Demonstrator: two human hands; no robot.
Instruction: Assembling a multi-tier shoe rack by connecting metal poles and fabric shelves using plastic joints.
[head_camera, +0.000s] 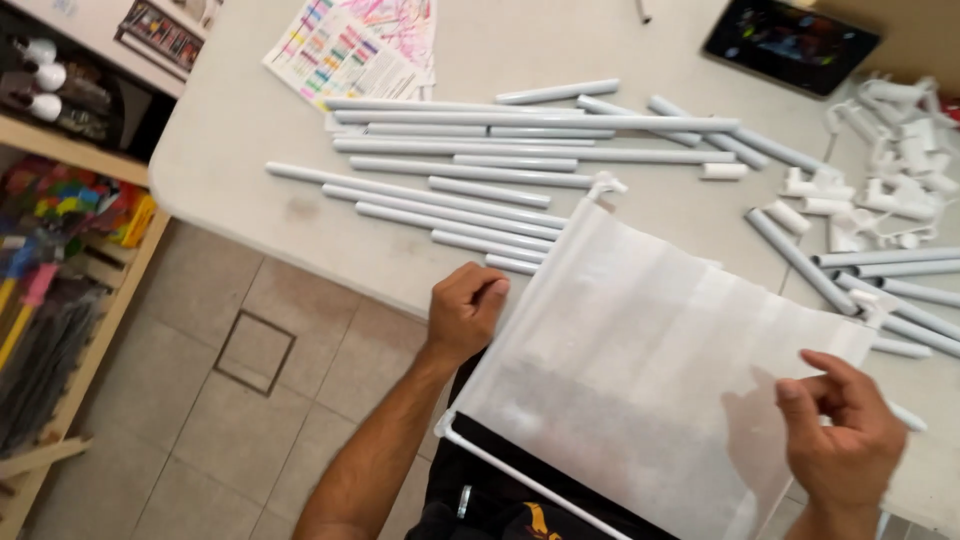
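Left hand (465, 310) grip closed on fabric panel (640, 370) frame edge, 9 o'clock; right hand (845, 430) pinches its 3 o'clock edge. Grey tubes (480, 170) on bench (230, 130), 12 o'clock.

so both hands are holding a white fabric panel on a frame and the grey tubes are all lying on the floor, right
Not quite. The grey tubes lie on the white table, not on the floor; the tiled floor below holds none, as the head view shows. The rest stands: the left hand grips one side of the white fabric panel on its frame, and the right hand holds the other.
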